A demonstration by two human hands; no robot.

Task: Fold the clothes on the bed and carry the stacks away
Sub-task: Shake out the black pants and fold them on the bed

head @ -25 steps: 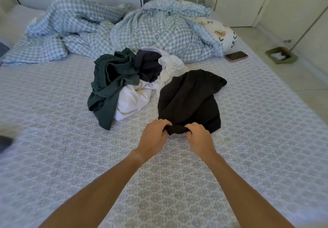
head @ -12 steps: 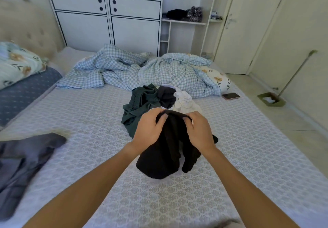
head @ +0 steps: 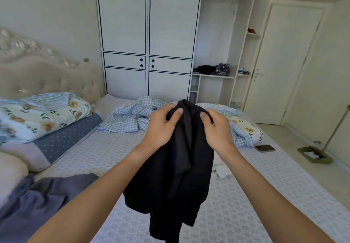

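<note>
I look into a pale bedroom: a white wardrobe (head: 147, 36) with dark-lined doors stands against the far wall, open shelves (head: 214, 76) to its right hold a few dark items too small for me to name, and a closed white door (head: 284, 68) sits further right. Below me spreads the bed (head: 236, 214) with its patterned grey-white cover, a padded beige headboard (head: 47, 74) on the left. A floral pillow (head: 43, 114) lies on a dotted blue one (head: 66, 138) near the headboard, and a blue-checked duvet (head: 132, 116) is crumpled across the far end. In front of me both hands are raised above the bed, holding a black garment (head: 180, 176) up by its top edge. My left hand (head: 161, 127) has its fingers curled round the bunched fabric with the thumb (head: 176, 115) pressed on the front; my right hand (head: 217, 129) pinches the cloth just beside it, fingers folded over the edge. The garment hangs down between my forearms in loose folds, clear of the cover as far as I can tell, its lower end running out of the bottom of the view. A grey-blue garment (head: 47, 205) lies spread at the left near edge of the bed. A bit of white cloth (head: 223, 170) shows on the cover just right of the hanging fabric. A dark phone (head: 265, 148) rests near the right edge of the bed, and on the floor beyond it sits a green dustpan (head: 314, 155) with a long handle.
</note>
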